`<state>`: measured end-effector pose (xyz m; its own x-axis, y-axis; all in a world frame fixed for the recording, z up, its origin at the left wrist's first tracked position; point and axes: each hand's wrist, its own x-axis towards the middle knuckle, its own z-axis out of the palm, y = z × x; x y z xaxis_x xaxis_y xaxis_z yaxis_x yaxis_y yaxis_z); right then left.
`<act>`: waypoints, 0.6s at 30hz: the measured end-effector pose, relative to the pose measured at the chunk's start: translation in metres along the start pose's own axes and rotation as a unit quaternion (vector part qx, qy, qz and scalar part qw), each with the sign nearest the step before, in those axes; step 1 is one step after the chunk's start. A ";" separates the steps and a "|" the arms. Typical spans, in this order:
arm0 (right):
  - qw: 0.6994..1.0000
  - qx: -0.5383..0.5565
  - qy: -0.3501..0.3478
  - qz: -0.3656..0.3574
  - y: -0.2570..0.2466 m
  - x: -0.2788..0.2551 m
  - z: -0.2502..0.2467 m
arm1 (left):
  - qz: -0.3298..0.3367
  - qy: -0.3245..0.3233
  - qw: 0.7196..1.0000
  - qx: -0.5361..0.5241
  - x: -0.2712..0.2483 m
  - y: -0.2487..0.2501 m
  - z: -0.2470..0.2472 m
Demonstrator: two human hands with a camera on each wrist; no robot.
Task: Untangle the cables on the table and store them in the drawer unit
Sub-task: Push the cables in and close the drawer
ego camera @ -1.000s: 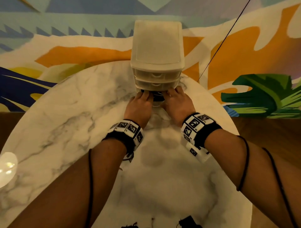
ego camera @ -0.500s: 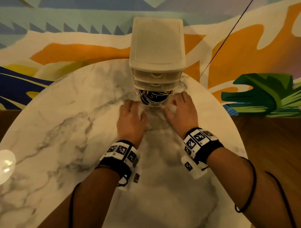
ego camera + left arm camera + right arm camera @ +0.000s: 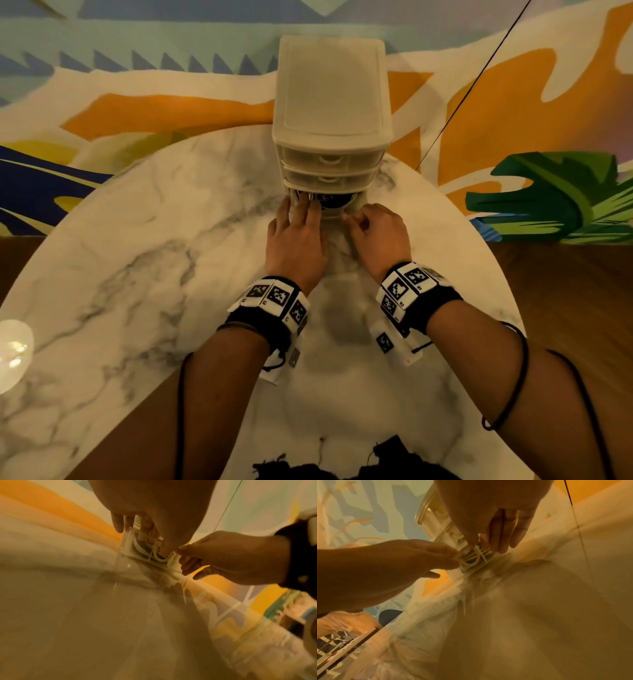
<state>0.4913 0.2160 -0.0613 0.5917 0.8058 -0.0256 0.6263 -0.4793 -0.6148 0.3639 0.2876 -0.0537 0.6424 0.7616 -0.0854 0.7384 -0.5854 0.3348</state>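
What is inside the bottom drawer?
The bottom drawer is pulled out a little. Dark coiled cables lie inside it. The left hand reaches over its front, so part of the cables is hidden, and the drawers above cover the back.

dim warm light | wrist views blurry | head-view edges warped

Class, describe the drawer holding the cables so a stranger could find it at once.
On the marble table stands a pale plastic drawer unit. Its bottom drawer, nearest the tabletop, is the only one pulled out, showing dark coiled cables; both above are closed.
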 end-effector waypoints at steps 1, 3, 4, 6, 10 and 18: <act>1.000 -0.008 -0.003 -0.007 0.000 0.002 0.001 | -0.017 0.002 1.000 -0.026 0.002 0.002 -0.001; 1.000 -0.011 -0.002 -0.009 0.000 0.006 0.004 | -0.040 0.013 0.998 -0.050 0.004 0.007 -0.001; 1.000 -0.009 0.000 -0.006 0.000 0.006 0.004 | -0.040 0.012 0.998 -0.039 0.003 0.009 0.000; 1.000 -0.005 0.005 -0.002 0.000 0.007 0.005 | -0.046 0.005 0.999 -0.025 0.002 0.013 0.003; 1.000 -0.009 0.008 0.010 -0.003 0.011 0.005 | -0.067 0.005 0.998 -0.008 0.005 0.013 0.002; 1.000 0.027 0.010 0.007 -0.006 0.018 0.006 | -0.114 0.130 0.952 -0.253 -0.006 0.005 -0.008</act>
<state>0.4949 0.2350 -0.0626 0.6102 0.7920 -0.0186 0.5902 -0.4701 -0.6563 0.3625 0.2821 -0.0443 0.3568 0.9342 0.0030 0.6170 -0.2380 0.7501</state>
